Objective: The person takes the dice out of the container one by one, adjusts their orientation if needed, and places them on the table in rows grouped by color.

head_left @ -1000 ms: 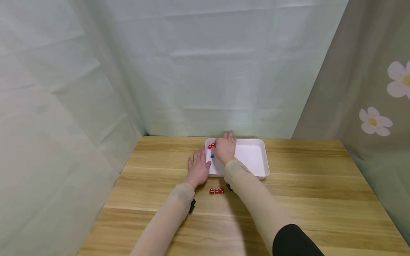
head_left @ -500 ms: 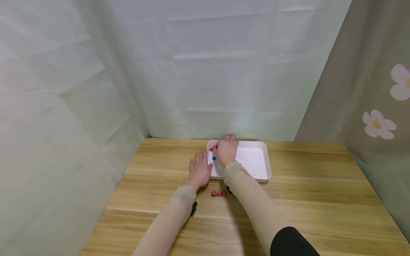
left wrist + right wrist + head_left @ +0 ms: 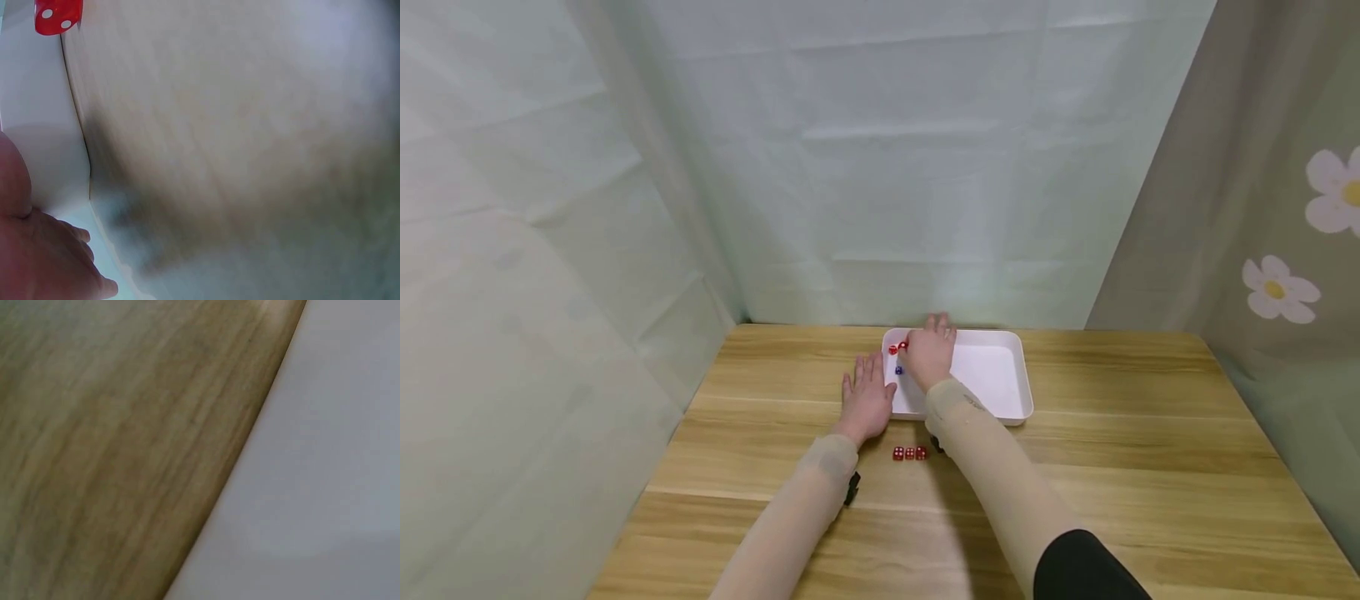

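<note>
My left hand [image 3: 867, 400] lies with straight fingers on the wooden table against the left side of a white tray [image 3: 1027, 392], its thumb at the tray's edge. Inside the tray's back left corner, my right hand [image 3: 928, 354] pinches a red die [image 3: 903, 345] between thumb and finger, while its other fingers reach over the back rim. Just left of that lies another red die [image 3: 892, 350], with a blue die [image 3: 898, 370] in front of them. The right wrist view shows only tray wall and table, no fingers.
In front of the tray, three red dice [image 3: 910, 453] stand in a short row on the table [image 3: 1135, 467]. Pale curtains [image 3: 880, 167] hang right behind the table's back edge and along the left. A flowered cloth [image 3: 1273, 287] hangs at the right.
The head view has shifted slightly. Both hands stay in nearly the same place, the right still at the red die in the tray's corner.
</note>
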A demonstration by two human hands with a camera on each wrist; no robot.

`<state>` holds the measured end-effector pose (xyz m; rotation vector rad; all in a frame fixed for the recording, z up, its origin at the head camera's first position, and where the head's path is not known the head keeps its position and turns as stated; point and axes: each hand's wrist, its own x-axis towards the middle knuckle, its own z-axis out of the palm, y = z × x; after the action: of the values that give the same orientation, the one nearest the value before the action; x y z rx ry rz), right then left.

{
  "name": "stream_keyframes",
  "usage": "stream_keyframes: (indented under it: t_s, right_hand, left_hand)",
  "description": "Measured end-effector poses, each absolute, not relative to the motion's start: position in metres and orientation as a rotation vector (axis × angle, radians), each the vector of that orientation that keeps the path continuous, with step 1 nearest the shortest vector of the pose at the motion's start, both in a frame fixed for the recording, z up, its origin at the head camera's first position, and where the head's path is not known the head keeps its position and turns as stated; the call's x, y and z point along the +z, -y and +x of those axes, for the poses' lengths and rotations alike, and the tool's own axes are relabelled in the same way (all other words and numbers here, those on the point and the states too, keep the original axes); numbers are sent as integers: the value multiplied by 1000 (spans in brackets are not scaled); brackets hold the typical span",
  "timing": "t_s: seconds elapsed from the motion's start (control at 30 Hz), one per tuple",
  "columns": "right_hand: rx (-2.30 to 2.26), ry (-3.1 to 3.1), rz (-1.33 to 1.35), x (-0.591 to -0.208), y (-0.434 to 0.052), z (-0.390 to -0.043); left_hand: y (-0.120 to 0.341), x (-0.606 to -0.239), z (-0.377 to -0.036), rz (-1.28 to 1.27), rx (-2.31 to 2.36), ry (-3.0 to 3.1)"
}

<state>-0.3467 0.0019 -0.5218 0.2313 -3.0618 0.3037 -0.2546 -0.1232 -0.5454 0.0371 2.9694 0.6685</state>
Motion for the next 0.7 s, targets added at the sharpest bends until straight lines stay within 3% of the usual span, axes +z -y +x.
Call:
stream_keyframes:
  t_s: [0.7]
  right_hand:
    - [546, 3050, 298, -514, -24, -343]
  left_hand:
    - [118, -540, -259, 53, 683, -2963]
